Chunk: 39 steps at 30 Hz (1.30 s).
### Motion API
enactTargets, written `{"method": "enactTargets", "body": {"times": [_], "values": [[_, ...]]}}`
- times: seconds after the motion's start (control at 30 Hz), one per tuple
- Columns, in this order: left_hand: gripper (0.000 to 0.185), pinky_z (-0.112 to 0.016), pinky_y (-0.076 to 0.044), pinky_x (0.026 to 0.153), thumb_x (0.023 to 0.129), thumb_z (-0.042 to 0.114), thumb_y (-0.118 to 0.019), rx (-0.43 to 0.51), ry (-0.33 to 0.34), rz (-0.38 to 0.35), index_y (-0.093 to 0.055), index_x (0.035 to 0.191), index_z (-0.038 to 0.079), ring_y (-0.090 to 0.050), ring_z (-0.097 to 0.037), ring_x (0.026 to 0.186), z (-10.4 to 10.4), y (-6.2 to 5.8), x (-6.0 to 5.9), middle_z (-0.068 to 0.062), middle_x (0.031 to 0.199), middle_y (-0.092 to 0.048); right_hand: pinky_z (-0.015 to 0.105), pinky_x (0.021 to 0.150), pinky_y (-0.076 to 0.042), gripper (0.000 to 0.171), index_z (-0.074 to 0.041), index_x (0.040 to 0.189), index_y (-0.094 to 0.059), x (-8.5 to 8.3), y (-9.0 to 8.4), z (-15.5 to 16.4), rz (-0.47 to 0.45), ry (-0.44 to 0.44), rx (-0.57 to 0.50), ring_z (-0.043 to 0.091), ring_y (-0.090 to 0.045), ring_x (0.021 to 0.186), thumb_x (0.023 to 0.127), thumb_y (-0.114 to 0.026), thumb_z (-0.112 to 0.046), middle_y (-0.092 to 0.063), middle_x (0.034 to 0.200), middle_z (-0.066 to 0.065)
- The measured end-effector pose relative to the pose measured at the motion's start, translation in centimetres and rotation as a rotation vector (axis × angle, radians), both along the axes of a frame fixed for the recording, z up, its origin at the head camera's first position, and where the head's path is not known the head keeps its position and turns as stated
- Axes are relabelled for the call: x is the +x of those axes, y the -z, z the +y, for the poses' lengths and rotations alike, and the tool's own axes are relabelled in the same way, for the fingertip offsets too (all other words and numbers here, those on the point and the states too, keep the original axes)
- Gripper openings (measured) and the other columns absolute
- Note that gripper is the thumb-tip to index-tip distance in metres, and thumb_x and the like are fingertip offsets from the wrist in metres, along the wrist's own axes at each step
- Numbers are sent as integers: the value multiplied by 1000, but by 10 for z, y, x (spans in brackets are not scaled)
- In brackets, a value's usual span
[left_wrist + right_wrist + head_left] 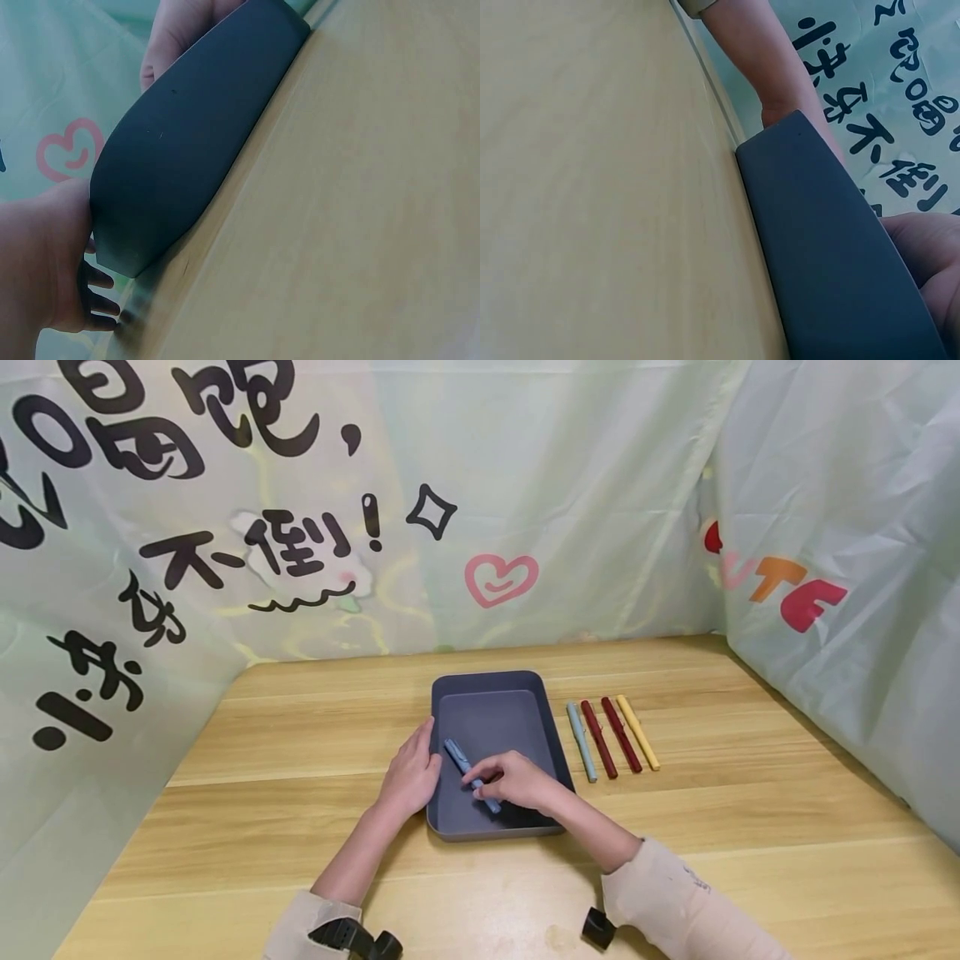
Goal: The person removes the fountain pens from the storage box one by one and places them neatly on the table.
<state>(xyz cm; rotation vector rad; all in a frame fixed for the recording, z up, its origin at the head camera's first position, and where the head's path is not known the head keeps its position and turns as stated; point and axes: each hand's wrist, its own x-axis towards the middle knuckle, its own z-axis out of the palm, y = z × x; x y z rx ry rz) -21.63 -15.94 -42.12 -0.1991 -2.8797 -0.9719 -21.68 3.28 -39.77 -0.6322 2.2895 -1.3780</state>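
Note:
A dark grey rectangular tray [491,714] lies on the wooden table. Inside it a blue capped pen [456,753] slants from upper left to lower right. My right hand [517,781] reaches in over the tray's right wall and pinches the pen around its middle between thumb and fingertips. Along the outside of the left wall rests my left hand [411,777], fingers fairly straight, thumb at the rim. In the left wrist view the left hand [52,255] is beside the tray's end [172,142]. The right wrist view shows the tray's wall [825,247] hiding the pen.
To the right of the tray, several pens lie side by side on the table [750,810]: a light blue pen [581,742], a pair of dark red pens [622,735] and a yellow pen [639,732]. Printed cloth [585,485] hangs around the table's back and sides.

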Motion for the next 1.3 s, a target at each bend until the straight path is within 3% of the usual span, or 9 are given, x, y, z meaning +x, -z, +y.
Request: {"method": "enactTargets", "body": {"times": [0.2, 1.03, 1.3], "values": [[57, -50, -22, 103, 95, 15, -39, 0, 0, -4, -17, 147, 6, -24, -34, 131, 1, 0, 0, -18, 146, -25, 27, 64, -49, 22, 0, 106, -66, -1, 0, 4, -42, -9, -38, 14, -57, 74, 85, -61, 0, -66, 90, 10], [57, -51, -20, 104, 96, 17, -37, 36, -9, -22, -17, 147, 8, -22, -32, 133, 0, 0, -1, -14, 148, -22, 38, 71, -49, 25, 4, 111, -62, -4, -24, 40, 9, 25, -70, 17, -58, 76, 87, -58, -1, -63, 97, 19], [57, -50, -20, 104, 95, 17, -37, 29, -8, -19, -17, 148, 8, -22, -32, 133, 0, 1, 0, -14, 148, -23, 37, 70, -49, 27, 6, 113, -60, -4, -30, 54, 3, 37, -108, 34, -58, 88, 87, -58, -2, -61, 101, 22]]}}
